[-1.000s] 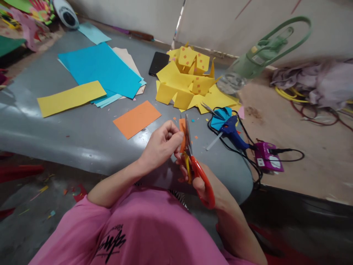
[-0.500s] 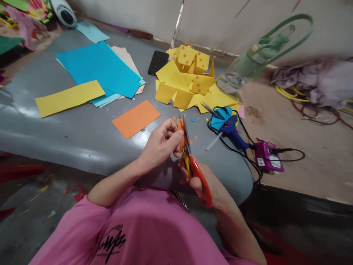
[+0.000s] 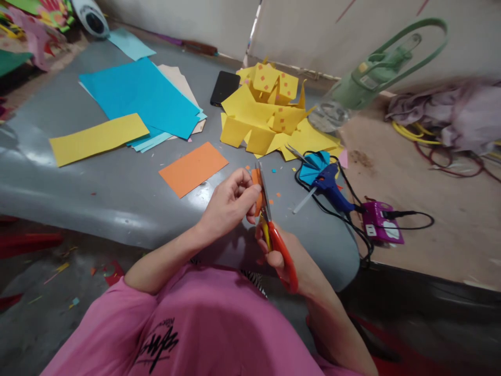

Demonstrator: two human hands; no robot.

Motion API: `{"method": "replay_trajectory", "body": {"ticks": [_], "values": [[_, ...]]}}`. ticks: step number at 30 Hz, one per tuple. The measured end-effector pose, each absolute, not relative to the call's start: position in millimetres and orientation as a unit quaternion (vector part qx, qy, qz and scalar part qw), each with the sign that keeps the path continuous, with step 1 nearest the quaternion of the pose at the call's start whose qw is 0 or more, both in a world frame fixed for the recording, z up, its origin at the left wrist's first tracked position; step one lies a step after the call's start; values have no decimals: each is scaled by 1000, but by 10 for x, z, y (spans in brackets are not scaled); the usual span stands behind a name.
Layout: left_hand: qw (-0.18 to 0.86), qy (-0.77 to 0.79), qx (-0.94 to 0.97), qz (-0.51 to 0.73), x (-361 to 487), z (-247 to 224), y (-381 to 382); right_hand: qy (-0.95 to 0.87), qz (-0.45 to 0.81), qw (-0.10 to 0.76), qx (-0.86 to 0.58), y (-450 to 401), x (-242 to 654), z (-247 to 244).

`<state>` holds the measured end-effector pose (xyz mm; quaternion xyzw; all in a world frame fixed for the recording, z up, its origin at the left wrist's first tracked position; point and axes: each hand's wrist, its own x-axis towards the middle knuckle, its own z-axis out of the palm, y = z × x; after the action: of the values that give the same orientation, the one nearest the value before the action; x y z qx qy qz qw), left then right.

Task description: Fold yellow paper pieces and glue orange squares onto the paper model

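Observation:
My left hand (image 3: 231, 201) pinches a narrow strip of orange paper (image 3: 256, 180) between thumb and fingers, above the table's front part. My right hand (image 3: 284, 250) grips scissors (image 3: 279, 245) with red and yellow handles. Their blades point away from me and lie along the right side of the strip. Small orange squares are scattered on the table just right of the blades. A larger orange paper rectangle (image 3: 193, 169) lies flat to the left of my left hand. Beyond the hands stand folded yellow paper pieces (image 3: 250, 117), some dotted with small orange squares.
A blue glue gun (image 3: 332, 190) with a looping black cord lies at right, beside a purple power socket (image 3: 381, 223). Blue paper sheets (image 3: 136, 94), a yellow strip (image 3: 97, 140) and a black phone (image 3: 225, 89) lie further back. A green-topped bottle (image 3: 356, 86) stands at the wall.
The scissors' handles have drawn slightly closer together as my right hand shifted a little left and up. My left hand and the orange strip hold nearly the same position.

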<state>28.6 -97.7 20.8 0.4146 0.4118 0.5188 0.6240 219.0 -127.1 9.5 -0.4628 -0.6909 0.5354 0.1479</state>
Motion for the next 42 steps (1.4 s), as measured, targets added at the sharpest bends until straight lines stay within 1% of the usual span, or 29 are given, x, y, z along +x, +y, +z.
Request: {"method": "replay_trajectory", "body": {"ticks": [6,9,13,17,20,23,30,35,38,42], "values": [[624,410,415,520,292,198,-980,-638,590,151,-471,-1297,2185,62],[617,418,419,518,283,206,-979,-621,596,166,-481,-1303,2208,21],[597,425,442,517,228,235,-973,-627,551,242,-494,-1229,2220,106],[649,405,447,463,181,278,-981,-637,480,326,-507,-1066,2134,316],[671,411,447,426,172,315,-996,-630,478,366,-491,-948,2042,422],[673,424,471,382,153,339,-1010,-626,498,373,-470,-887,1976,457],[618,460,558,307,57,344,-1011,-622,500,375,-471,-877,1961,477],[595,455,614,251,37,370,-1003,-618,497,388,-470,-896,1979,473],[594,452,619,247,32,371,-995,-603,507,389,-478,-909,1988,468],[595,447,617,255,7,356,-977,-615,514,362,-476,-899,1999,456]]}}
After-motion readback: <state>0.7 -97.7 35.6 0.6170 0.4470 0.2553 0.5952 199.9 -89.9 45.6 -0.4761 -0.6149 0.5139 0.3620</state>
